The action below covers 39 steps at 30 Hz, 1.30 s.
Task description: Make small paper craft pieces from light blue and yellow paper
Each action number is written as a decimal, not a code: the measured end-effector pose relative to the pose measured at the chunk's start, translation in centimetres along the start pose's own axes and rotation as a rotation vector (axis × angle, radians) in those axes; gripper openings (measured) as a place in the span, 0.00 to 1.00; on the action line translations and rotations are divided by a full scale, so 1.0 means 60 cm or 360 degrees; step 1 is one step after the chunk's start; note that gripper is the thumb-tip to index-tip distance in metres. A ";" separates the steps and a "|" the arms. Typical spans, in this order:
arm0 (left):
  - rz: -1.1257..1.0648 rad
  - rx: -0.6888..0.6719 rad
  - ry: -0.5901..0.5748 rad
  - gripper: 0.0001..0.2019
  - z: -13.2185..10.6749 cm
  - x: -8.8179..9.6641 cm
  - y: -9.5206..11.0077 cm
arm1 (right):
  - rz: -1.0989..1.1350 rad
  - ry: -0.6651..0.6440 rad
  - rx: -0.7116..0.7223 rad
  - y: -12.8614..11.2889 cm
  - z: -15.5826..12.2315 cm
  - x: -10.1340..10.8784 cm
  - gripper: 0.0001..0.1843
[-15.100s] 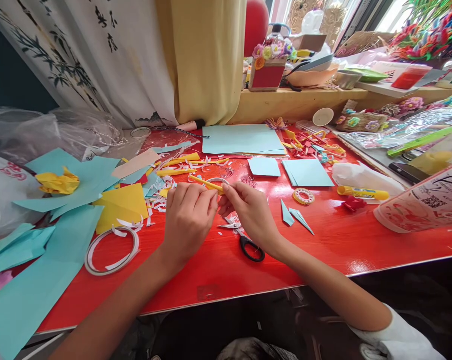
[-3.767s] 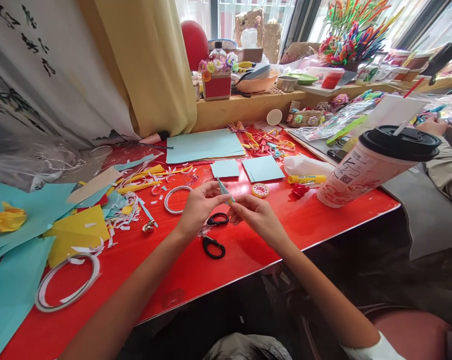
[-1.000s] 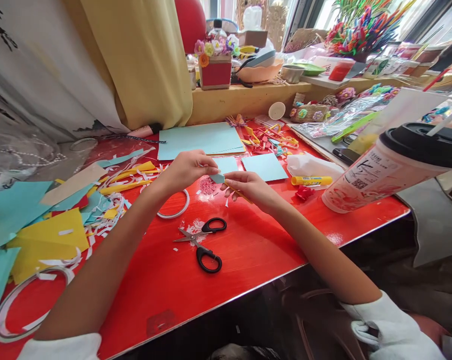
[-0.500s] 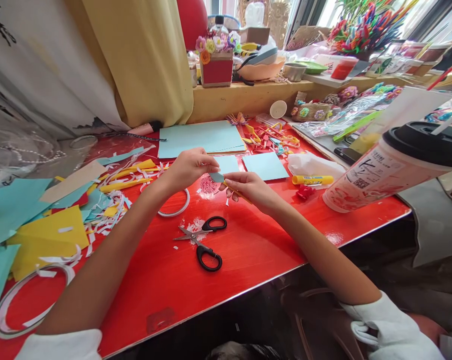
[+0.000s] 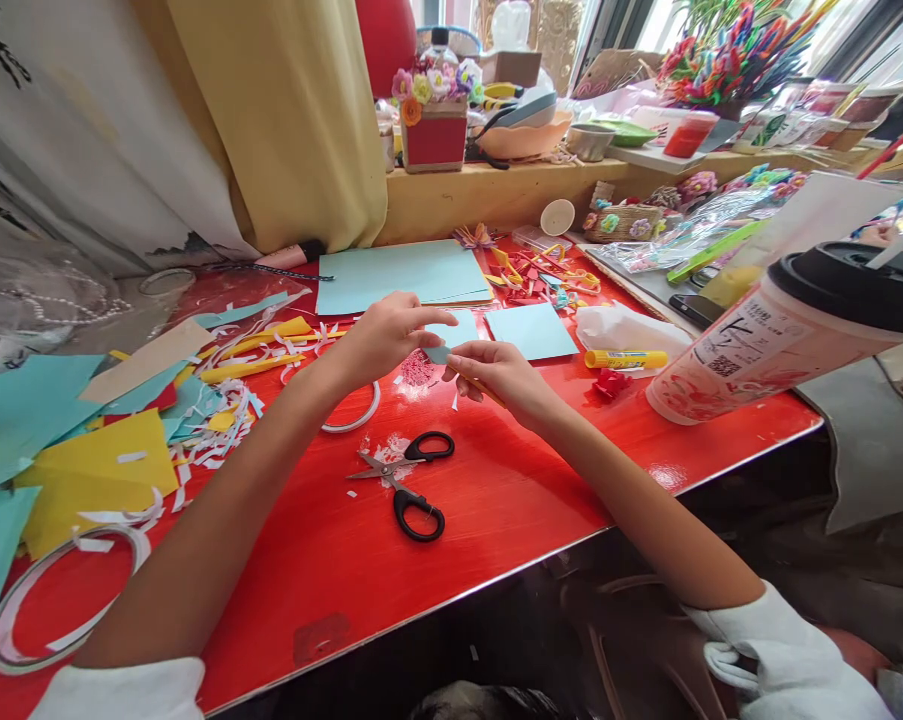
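Note:
My left hand point(image 5: 392, 338) is held over the table with index finger and thumb apart, beside a small light-blue paper piece point(image 5: 437, 355). I see nothing gripped between those two fingers; the other fingers are partly hidden. My right hand point(image 5: 500, 372) is closed, its thumb and index fingertip at the edge of the blue paper piece. A thin yellowish strip point(image 5: 490, 391) also shows under its fingers. Below the hands lie spread scissors point(image 5: 402, 480) with black handles, on white paper scraps point(image 5: 392, 455). Behind are two light-blue paper squares point(image 5: 532, 332), one partly covered by my left hand.
Tape rolls point(image 5: 372, 412) lie on the red table point(image 5: 496, 510). Paper scraps and yellow paper point(image 5: 102, 465) cover its left side. At right stand a yellow glue stick point(image 5: 625, 359) and a tilted drink cup point(image 5: 758, 340). Blue sheets point(image 5: 391, 275) lie at the back.
My left index finger has stretched out to the right, away from the thumb. My right hand has barely moved; the things on the table stay put.

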<state>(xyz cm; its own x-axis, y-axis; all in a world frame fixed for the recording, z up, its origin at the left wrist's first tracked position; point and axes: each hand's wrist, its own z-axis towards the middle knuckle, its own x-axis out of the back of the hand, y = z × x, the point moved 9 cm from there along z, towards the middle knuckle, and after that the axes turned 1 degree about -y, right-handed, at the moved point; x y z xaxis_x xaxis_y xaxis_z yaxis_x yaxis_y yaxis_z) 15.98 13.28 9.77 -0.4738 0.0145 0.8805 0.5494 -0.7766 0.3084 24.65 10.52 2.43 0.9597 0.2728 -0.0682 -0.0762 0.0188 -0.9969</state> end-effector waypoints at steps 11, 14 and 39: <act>-0.0492 0.0390 0.0286 0.17 -0.006 0.034 -0.043 | 0.0128 0.0102 0.0060 -0.005 0.004 0.019 0.12; -0.0915 0.0558 0.0119 0.19 -0.011 0.011 -0.061 | 0.0140 0.0073 0.0051 -0.006 0.003 0.015 0.12; -0.1126 0.0485 0.0236 0.11 -0.008 0.014 -0.045 | 0.0011 -0.0008 0.0042 -0.016 -0.002 -0.002 0.14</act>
<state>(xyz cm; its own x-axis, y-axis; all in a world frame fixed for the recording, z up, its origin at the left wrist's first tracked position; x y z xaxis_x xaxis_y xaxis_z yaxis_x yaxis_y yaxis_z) 13.75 15.09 9.47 -0.8567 0.3405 0.3874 0.2373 -0.4066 0.8822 24.61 10.38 3.36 0.9578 0.2777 -0.0746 -0.0897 0.0421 -0.9951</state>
